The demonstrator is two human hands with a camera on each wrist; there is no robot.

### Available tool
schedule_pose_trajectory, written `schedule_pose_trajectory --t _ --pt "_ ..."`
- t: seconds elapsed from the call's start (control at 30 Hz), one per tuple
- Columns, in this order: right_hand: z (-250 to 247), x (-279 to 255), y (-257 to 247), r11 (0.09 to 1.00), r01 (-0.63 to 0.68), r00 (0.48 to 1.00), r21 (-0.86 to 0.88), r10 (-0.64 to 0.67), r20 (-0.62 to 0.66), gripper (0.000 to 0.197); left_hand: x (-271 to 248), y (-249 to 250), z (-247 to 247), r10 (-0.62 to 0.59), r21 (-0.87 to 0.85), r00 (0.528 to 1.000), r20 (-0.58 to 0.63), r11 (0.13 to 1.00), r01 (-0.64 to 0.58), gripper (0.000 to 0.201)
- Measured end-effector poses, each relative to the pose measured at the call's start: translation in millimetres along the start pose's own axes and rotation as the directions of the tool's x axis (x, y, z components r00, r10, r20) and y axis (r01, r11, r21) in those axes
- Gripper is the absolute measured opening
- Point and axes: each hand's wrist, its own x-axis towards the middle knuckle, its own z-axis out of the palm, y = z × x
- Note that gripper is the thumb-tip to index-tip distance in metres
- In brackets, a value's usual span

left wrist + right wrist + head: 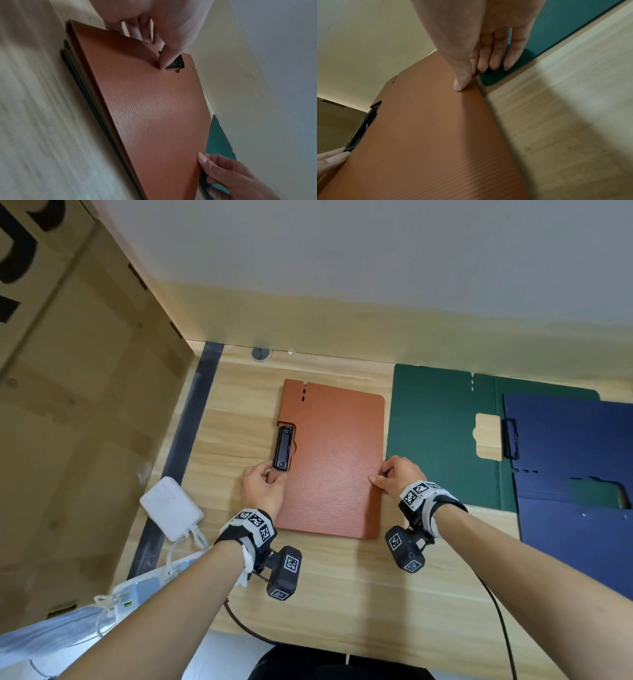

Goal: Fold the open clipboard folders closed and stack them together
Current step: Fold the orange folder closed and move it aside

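Orange ribbed plastic covers the closed folder [334,460], which lies flat on the wooden desk [342,594] between the two hands. Beneath it, in the left wrist view, darker edges are seen, so it probably tops a stack, though the blur leaves that uncertain. The left hand [262,487] is clasped on the folder's left edge just below the black clip [283,447], thumb on top and fingers curled at the side. The right hand [399,475] pinches the right edge, thumb pressed on the cover and fingers tucked at the rim. The board is judged stiff, light and thin, with a ribbed face that should resist slipping; opposite long edges are the sound places to be held. The green folder [442,433] and blue folder [568,460] lie open to the right, overlapping.
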Motion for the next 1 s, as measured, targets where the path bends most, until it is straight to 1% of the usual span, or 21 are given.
schedule_pose_trajectory --t 0.17,0.27,0.33,0.4,0.47,0.53,0.63,0.73,0.9,1.0 --pt "6.4 4.3 4.6 1.0 0.016 0.999 -0.015 -0.017 -0.029 0.036 8.5 -2.7 0.8 0.018 0.105 1.0 0.008 0.994 -0.019 0.038" --pt "9.1 3.9 5.5 1.0 0.009 1.0 -0.001 -0.009 -0.026 0.037 11.8 -1.6 0.7 0.01 0.113 1.0 -0.005 0.994 -0.01 0.035" --pt "6.5 0.4 5.6 0.999 -0.006 1.0 0.04 0.007 -0.017 0.041 12.6 2.2 1.8 0.02 0.141 0.999 -0.032 0.99 -0.015 0.039" --pt "0.6 -5.8 10.6 0.992 -0.021 0.999 0.125 0.024 -0.024 0.04 11.4 9.3 5.5 0.048 0.154 0.997 -0.068 0.987 -0.037 0.045" --pt "-8.1 -14.1 22.5 0.979 -0.03 0.998 0.199 0.04 -0.045 0.036 8.7 17.7 13.6 0.09 0.131 0.992 -0.088 0.988 -0.078 0.047" --pt "-19.5 -23.1 41.6 0.971 -0.047 0.996 0.234 0.063 -0.062 0.031 3.8 27.1 25.1 0.136 0.085 0.987 -0.085 0.988 -0.128 0.047" --pt "-41.9 -37.7 80.1 0.953 -0.094 0.985 0.29 0.131 -0.11 0.024 -9.7 46.4 49.7 0.2 0.017 0.98 -0.025 0.98 -0.199 0.045" --pt "-65.9 -51.2 127.2 0.924 -0.167 0.964 0.343 0.226 -0.14 0.026 -28.4 68.1 81.9 0.233 -0.001 0.97 0.068 0.972 -0.233 0.043" --pt "-103.4 -67.2 213.7 0.879 -0.283 0.92 0.385 0.362 -0.15 0.03 -65.4 103.7 146.5 0.215 -0.047 0.94 0.264 0.976 -0.21 0.041" --pt "-122.4 -74.7 262.6 0.849 -0.325 0.893 0.416 0.421 -0.162 0.031 -88.3 120.2 189.1 0.177 -0.028 0.914 0.365 0.983 -0.18 0.04"
